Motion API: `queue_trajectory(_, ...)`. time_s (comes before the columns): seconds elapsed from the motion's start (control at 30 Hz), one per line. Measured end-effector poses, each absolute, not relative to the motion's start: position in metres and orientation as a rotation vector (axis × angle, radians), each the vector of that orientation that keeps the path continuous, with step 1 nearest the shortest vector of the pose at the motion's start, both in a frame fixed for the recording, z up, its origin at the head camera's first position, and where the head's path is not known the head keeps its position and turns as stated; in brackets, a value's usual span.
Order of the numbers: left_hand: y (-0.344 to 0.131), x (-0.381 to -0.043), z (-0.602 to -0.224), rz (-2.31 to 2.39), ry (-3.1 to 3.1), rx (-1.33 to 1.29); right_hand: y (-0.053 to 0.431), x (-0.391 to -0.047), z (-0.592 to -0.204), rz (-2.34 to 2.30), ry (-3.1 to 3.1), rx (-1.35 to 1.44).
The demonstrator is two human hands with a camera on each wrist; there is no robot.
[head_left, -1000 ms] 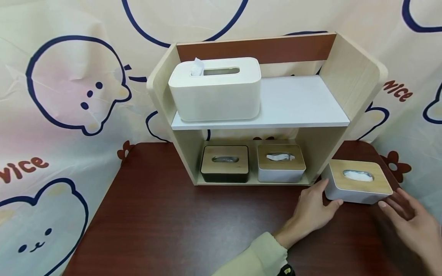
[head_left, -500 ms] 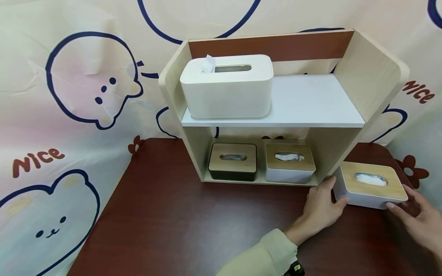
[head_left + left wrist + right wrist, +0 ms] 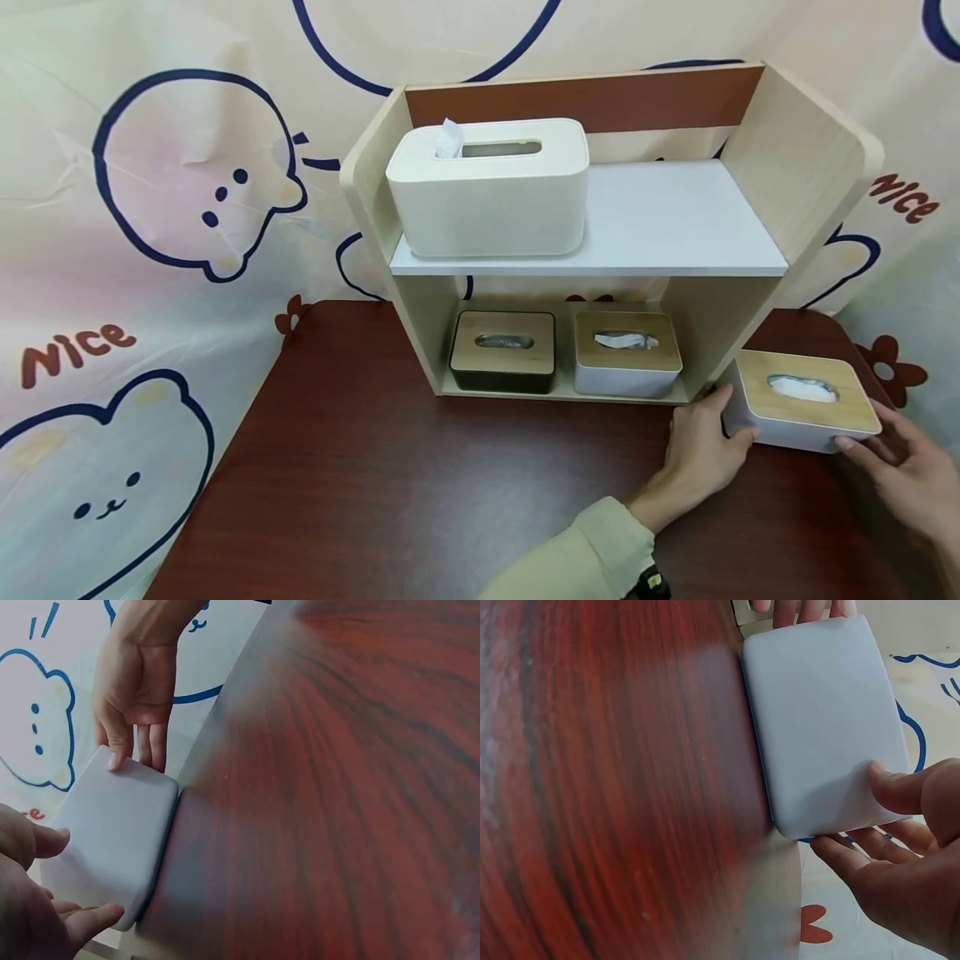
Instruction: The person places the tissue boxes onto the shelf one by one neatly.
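A white tissue box (image 3: 802, 402) with a wood-look lid and tissue in its oval slot stands on the table, right of the shelf. My left hand (image 3: 701, 446) holds its left end, thumb at the front corner. At the other end my right hand (image 3: 903, 471) grips the box, with its thumb on the front face and fingers round the side. In the right wrist view, the right thumb (image 3: 900, 787) presses the box's plain front face (image 3: 825, 727). The left wrist view shows both hands at opposite ends of the box.
A two-level shelf (image 3: 686, 221) stands beside the box. On its upper board sits a large white tissue box (image 3: 491, 208). Below are a black tissue box (image 3: 504, 354) and another white one (image 3: 627, 354), both with wood-look lids. The table's right edge (image 3: 862, 358) runs close behind the held box.
My right hand has come in from slightly apart to grip the box's right end. The left hand has closed in on the left end. The head view has shifted slightly.
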State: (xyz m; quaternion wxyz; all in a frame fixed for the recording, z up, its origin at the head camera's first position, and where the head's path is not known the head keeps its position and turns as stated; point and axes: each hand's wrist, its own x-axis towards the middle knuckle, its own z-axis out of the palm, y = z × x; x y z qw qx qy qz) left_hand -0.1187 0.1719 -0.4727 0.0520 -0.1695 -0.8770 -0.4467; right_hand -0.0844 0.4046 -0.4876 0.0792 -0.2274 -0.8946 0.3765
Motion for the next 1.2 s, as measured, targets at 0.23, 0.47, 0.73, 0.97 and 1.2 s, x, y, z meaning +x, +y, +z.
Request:
queue_trajectory(0.23,0.176,-0.116,-0.477,-1.439,-2.666,-0.498,0.402,-0.086,-0.487,1.144,-2.661,-0.772)
queue_trajectory(0.47,0.18,-0.119,-0.48,-1.476,-2.63,-0.461,0.4,-0.085,-0.488,1.197,-2.596,-0.893)
queue_trajectory(0.73,0.181,-0.119,-0.484,-1.447,-2.578,-0.485,0.397,-0.083,-0.489,1.218,-2.536,-0.975)
queue_trajectory(0.97,0.179,-0.118,-0.483,-1.437,-2.554,-0.544,0.393,-0.077,-0.487,1.229,-2.482,-1.011)
queue_trajectory(1.2,0.175,-0.111,-0.477,-1.459,-2.491,-0.629,0.385,-0.068,-0.479,1.294,-2.365,-1.037)
